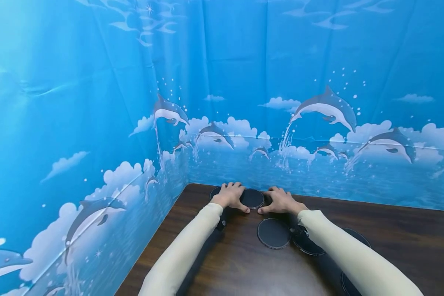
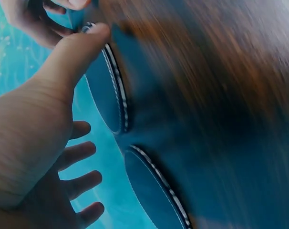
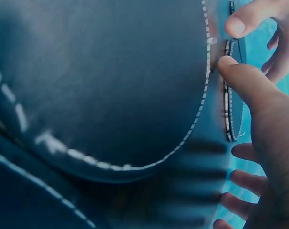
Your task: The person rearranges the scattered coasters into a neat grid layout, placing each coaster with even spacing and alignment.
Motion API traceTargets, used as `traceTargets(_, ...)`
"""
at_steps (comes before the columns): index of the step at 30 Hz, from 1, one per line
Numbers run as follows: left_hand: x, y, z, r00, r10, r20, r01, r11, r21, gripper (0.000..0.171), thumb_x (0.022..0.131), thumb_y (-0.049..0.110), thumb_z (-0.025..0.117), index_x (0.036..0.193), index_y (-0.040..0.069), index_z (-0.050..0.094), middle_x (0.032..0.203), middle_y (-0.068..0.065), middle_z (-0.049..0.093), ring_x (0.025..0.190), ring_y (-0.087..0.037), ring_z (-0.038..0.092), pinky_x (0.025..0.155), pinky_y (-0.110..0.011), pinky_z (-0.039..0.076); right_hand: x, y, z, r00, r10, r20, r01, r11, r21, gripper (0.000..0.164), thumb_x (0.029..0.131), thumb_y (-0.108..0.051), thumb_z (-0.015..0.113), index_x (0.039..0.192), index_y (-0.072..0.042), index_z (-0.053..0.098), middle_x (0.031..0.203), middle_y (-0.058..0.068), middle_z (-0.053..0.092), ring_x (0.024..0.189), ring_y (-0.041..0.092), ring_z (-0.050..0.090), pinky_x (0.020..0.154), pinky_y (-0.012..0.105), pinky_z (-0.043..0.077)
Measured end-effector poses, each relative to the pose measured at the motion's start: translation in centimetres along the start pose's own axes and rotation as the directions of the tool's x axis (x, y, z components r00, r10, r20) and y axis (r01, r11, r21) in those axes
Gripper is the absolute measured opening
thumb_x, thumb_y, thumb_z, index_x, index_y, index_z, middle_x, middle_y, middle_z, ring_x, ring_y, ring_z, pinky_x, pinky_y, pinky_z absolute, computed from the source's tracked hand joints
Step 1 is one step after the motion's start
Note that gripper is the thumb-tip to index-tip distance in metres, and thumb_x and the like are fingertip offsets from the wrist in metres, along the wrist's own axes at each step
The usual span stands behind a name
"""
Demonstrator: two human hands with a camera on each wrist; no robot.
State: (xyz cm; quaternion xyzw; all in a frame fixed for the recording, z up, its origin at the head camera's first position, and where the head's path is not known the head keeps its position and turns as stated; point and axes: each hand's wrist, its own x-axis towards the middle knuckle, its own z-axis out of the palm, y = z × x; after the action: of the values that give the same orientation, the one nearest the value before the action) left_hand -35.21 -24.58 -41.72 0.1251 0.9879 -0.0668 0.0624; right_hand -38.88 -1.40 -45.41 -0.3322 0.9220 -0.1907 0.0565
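Near the far edge of the table, a round black coaster (image 1: 252, 199) with white stitching along its rim lies between my two hands. My left hand (image 1: 230, 195) is at its left side, fingers spread and thumb (image 2: 89, 45) by the rim. My right hand (image 1: 281, 200) is at the other side, thumb (image 3: 232, 67) close to the rim and fingers loosely extended. Whether either thumb touches the coaster is unclear. A second black coaster (image 1: 214, 192) lies flat to the left, partly hidden behind the left hand.
Nearer me on the dark wooden table (image 1: 251, 263) lies another black coaster (image 1: 274, 233). More coasters (image 1: 356, 235) lie around and partly under my right forearm. A blue dolphin-printed sheet (image 1: 237, 82) stands along the table's back and left edges.
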Motion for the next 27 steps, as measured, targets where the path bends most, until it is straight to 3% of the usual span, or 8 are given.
traceTargets(9,-0.1,-1.2,0.4,0.999,-0.020,0.043,0.023,0.998,-0.067,0.100,0.077,0.079,0.069,0.154,0.020,0.047,0.163,-0.012,0.027,0.147,-0.036,0.023,0.114,-0.057,0.023,0.3,-0.2,0.2,0.999,0.021,-0.030,-0.021,1.000,-0.007,0.090,0.083,-0.068,0.073,0.146,-0.006,0.056,0.148,0.023,0.043,0.131,0.047,0.039,0.099,0.069,0.029)
traceTargets(15,0.5,-1.3,0.5,0.999,-0.020,0.049,0.026,0.992,-0.127,0.097,0.080,0.075,0.070,0.153,0.015,0.049,0.163,-0.014,0.026,0.148,-0.037,0.021,0.115,-0.058,0.021,0.3,-0.1,0.4,0.996,0.023,-0.087,-0.021,0.999,0.029,0.085,0.082,-0.063,0.077,0.141,-0.005,0.061,0.144,0.022,0.045,0.127,0.048,0.039,0.097,0.068,0.029)
traceTargets(19,0.7,-1.5,0.9,0.998,-0.033,0.057,0.043,0.982,-0.182,0.093,0.081,0.072,0.071,0.149,0.011,0.052,0.158,-0.012,0.035,0.144,-0.034,0.031,0.112,-0.056,0.028,0.3,0.0,0.6,0.994,0.005,-0.108,0.003,0.997,0.072,0.080,0.082,-0.060,0.079,0.139,-0.005,0.063,0.144,0.024,0.044,0.127,0.049,0.038,0.094,0.068,0.028)
traceTargets(23,0.8,-1.5,1.4,0.998,-0.032,0.045,0.043,0.966,-0.253,0.084,0.082,0.068,0.074,0.140,0.010,0.058,0.140,-0.008,0.048,0.128,-0.029,0.045,0.104,-0.051,0.036,0.4,0.2,0.9,0.992,-0.001,-0.129,0.014,0.995,0.103,0.075,0.083,-0.056,0.080,0.135,-0.005,0.065,0.145,0.024,0.044,0.128,0.049,0.037,0.094,0.069,0.027)
traceTargets(27,0.5,-1.3,1.7,0.999,-0.034,0.019,0.038,0.959,-0.281,0.079,0.080,0.067,0.076,0.132,0.009,0.061,0.127,-0.006,0.052,0.115,-0.026,0.049,0.097,-0.048,0.038,0.4,0.3,1.3,0.991,-0.034,-0.128,0.056,0.983,0.175,0.067,0.086,-0.046,0.081,0.130,0.002,0.065,0.142,0.024,0.047,0.127,0.047,0.039,0.096,0.067,0.024)
